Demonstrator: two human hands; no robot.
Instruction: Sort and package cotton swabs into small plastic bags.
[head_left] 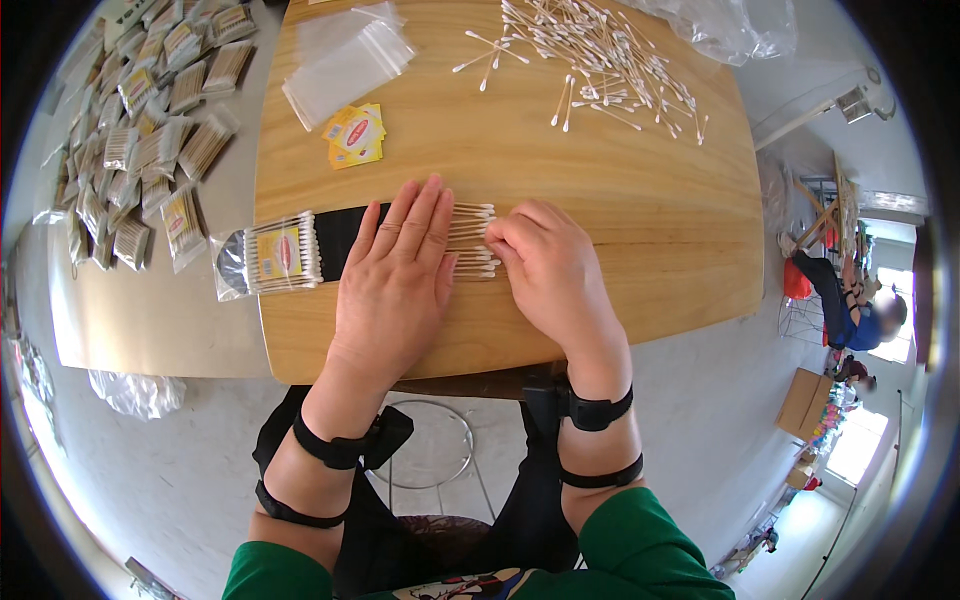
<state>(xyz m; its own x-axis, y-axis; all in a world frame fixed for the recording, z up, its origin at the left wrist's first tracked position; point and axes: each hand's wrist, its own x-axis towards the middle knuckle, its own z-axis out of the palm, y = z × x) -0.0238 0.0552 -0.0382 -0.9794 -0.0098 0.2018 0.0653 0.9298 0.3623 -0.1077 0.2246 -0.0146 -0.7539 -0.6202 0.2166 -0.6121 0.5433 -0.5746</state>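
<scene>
A black strip [338, 240] lies across the wooden table. At its left end, a row of cotton swabs with a yellow card [278, 254] sits in the mouth of a clear plastic bag [232, 280]. My left hand [395, 275] rests flat over the strip's right part, fingers stretched out. From under it more cotton swabs [474, 212] stick out to the right, side by side. My right hand [550, 265] is closed in a pinch at the white tips of these swabs. Its fingertips partly hide what they grip, and my left palm covers the swabs' other ends.
Loose cotton swabs [610, 50] are heaped at the table's far right. Flat clear bags [345, 65] and yellow cards [355, 140] lie far left. Many filled swab bags [150, 150] cover a grey surface to the left. A stool [430, 445] stands below the table edge.
</scene>
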